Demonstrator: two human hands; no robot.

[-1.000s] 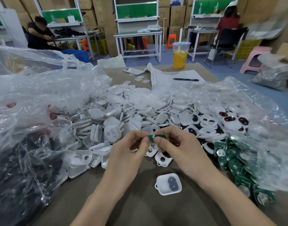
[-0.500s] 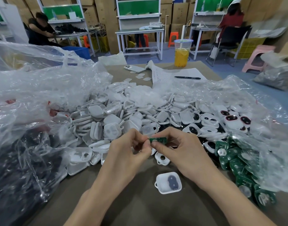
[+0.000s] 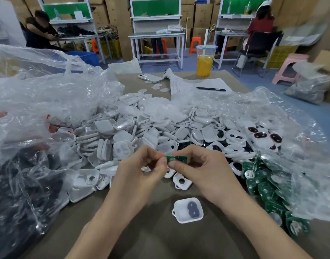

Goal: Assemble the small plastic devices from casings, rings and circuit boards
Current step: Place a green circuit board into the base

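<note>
Green circuit board [image 3: 176, 159] held above the table between both hands, at mid-frame. Left hand [image 3: 141, 176] pinches its left end with fingertips; right hand [image 3: 203, 172] grips the right end, thumb on the near edge. Both hands clamped on it, knuckles close together. Most of the board's face hidden by fingers; components on it too small to read.

Just below the hands, a single open white casing [image 3: 188, 210] lies on the table with a dark grey insert inside; what the insert is cannot be told.

Behind the hands, a large heap of white casings [image 3: 138, 131], some whole, some ring-like frames; parts blur together toward the back. At right, a pile of green boards [image 3: 263, 186] spills from under clear plastic sheeting [image 3: 291, 128], partly veiled by it. At left, another clear bag [image 3: 26, 113] covers dark contents that cannot be made out, cut off by the frame edge.

Table [image 3: 141, 230] is matte brown-grey. Far end: a phone [image 3: 150, 77] face down, a sheet of paper with a black pen [image 3: 211, 88], a lidded cup of orange drink [image 3: 205, 61].

Room: stacked cardboard cartons, white workbenches with green backboards, blue floor, pink stool [image 3: 289, 68] at right. Two other people seated at far benches, blurred
</note>
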